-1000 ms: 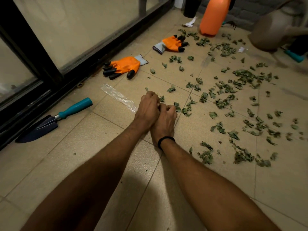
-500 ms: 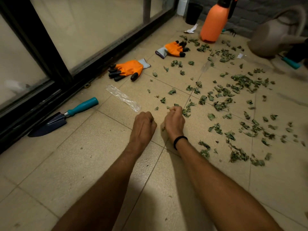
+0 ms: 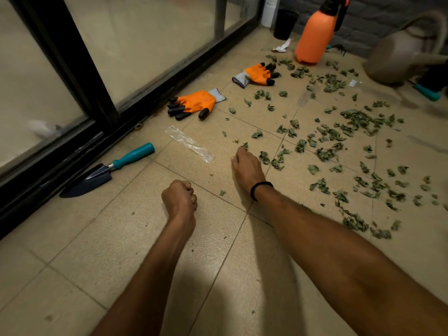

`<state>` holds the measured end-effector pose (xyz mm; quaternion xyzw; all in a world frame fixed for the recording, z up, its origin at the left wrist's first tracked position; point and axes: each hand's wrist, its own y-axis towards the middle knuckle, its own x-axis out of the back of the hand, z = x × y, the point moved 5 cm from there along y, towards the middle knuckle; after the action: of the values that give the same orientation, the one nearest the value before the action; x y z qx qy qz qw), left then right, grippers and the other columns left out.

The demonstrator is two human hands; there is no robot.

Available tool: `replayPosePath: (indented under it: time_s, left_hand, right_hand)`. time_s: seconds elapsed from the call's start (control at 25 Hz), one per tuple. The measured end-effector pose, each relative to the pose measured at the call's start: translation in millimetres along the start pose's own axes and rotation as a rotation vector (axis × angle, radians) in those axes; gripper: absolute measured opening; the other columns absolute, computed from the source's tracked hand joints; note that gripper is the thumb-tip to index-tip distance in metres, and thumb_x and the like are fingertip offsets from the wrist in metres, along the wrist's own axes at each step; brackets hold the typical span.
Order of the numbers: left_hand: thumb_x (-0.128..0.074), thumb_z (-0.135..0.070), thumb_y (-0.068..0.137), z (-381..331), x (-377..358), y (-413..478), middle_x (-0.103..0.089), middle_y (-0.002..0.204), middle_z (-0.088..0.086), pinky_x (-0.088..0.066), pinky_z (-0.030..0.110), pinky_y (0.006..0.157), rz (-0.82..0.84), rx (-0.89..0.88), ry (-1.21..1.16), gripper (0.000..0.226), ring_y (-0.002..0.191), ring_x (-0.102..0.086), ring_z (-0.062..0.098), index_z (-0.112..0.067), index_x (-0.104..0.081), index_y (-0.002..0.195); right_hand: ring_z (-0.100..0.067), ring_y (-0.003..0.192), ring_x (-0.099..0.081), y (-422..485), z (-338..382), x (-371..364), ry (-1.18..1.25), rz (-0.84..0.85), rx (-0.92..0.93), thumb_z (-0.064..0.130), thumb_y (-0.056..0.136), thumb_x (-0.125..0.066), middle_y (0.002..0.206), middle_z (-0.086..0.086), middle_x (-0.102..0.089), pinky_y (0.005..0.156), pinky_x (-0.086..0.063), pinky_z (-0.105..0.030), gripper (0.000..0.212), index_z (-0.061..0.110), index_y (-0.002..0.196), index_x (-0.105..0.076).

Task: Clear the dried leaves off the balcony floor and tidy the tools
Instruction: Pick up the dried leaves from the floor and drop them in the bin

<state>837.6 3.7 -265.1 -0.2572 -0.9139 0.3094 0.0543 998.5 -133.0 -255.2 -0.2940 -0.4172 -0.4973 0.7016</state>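
Observation:
Dried green leaves point(image 3: 324, 151) lie scattered over the tan floor tiles, mostly right of centre. My right hand point(image 3: 247, 168), with a black band at the wrist, reaches forward with fingers stretched out, its fingertips at a small leaf point(image 3: 245, 144). My left hand point(image 3: 180, 200) hovers nearer me, curled into a tight fist as if round a handful of leaves, though none show between the fingers. A blue trowel with a teal handle point(image 3: 106, 169) lies by the window track. Two orange gloves point(image 3: 194, 105) point(image 3: 258, 74) lie further off.
A clear plastic strip point(image 3: 189, 143) lies left of my right hand. An orange sprayer bottle point(image 3: 314, 35), a black pot point(image 3: 284, 24) and a beige watering can point(image 3: 400, 57) stand at the back wall. The black window frame point(image 3: 101, 100) runs along the left.
My hands were pressed together over the leaves, then parted. The left fist drew back toward me, and the right hand stretched forward to a leaf.

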Motion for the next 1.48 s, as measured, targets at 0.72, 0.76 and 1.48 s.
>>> replayPosePath:
  time_s: [0.72, 0.76, 1.48]
  left_hand:
    - [-0.036, -0.027, 0.103, -1.2, -32.0, -3.6, -0.058, 0.085, 0.006, -0.039, 0.033, 0.065, 0.042, -0.538, 0.662, 0.031, 0.071, -0.048, 0.018, -0.013, -0.057, 0.085]
    - [-0.037, -0.028, 0.099, -4.4, -28.1, 2.4, -0.056, 0.075, 0.005, -0.036, 0.031, 0.059, 0.034, -0.373, 0.497, 0.032, 0.062, -0.045, 0.017, -0.017, -0.054, 0.074]
    - [-0.046, -0.036, 0.105, -7.3, -22.5, 9.7, -0.073, 0.098, 0.010, -0.054, 0.035, 0.083, 0.232, -0.299, 0.397, 0.039, 0.085, -0.063, 0.014, -0.007, -0.071, 0.108]
  right_hand:
    - [-0.031, 0.088, -0.057, -63.5, -35.4, 5.4, -0.226, -0.030, -0.076, 0.035, 0.105, -0.036, 0.098, -0.013, -0.061, 0.068, -0.043, -0.035, 0.030, 0.009, 0.109, -0.050]
    - [-0.030, 0.087, -0.057, -58.5, -34.9, 10.4, -0.220, 0.008, -0.110, 0.030, 0.105, -0.035, 0.096, -0.012, -0.060, 0.067, -0.041, -0.034, 0.028, 0.007, 0.108, -0.051]
    - [-0.021, 0.081, -0.057, -93.4, -50.0, 29.8, 0.016, 0.183, -0.241, 0.022, 0.100, -0.047, 0.089, -0.005, -0.060, 0.064, -0.044, -0.032, 0.016, 0.008, 0.098, -0.055]
